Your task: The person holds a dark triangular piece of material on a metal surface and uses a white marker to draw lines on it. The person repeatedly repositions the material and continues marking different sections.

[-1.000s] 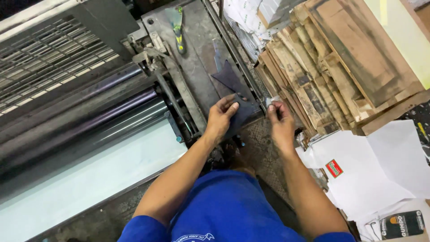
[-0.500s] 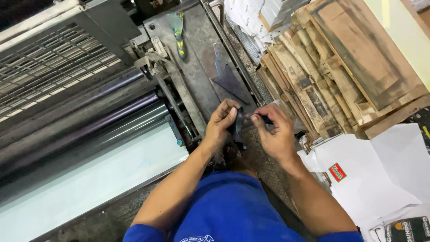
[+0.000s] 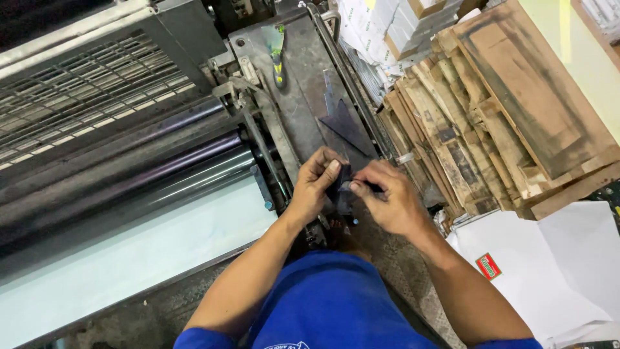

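My left hand (image 3: 315, 186) and my right hand (image 3: 386, 199) meet over the near end of the press's dark metal side panel (image 3: 303, 97). Both pinch a small dark piece (image 3: 341, 185) between fingers and thumbs; the fingers hide most of it, so I cannot tell its exact shape. Just beyond the hands a dark triangular blade (image 3: 346, 124) lies flat on the panel. Farther up the panel rests a green-handled tool (image 3: 278, 55).
Dark shiny rollers (image 3: 129, 171) and a pale sheet (image 3: 129, 252) fill the left, with a metal grille (image 3: 84, 97) above. To the right stand stacked wooden pallets (image 3: 497, 110), wrapped paper packs (image 3: 387, 26), and a white paper pile (image 3: 568, 271) with a red label (image 3: 489, 265).
My right hand has moved left from the panel's edge to meet my left hand. Both hands now pinch the small dark piece together.
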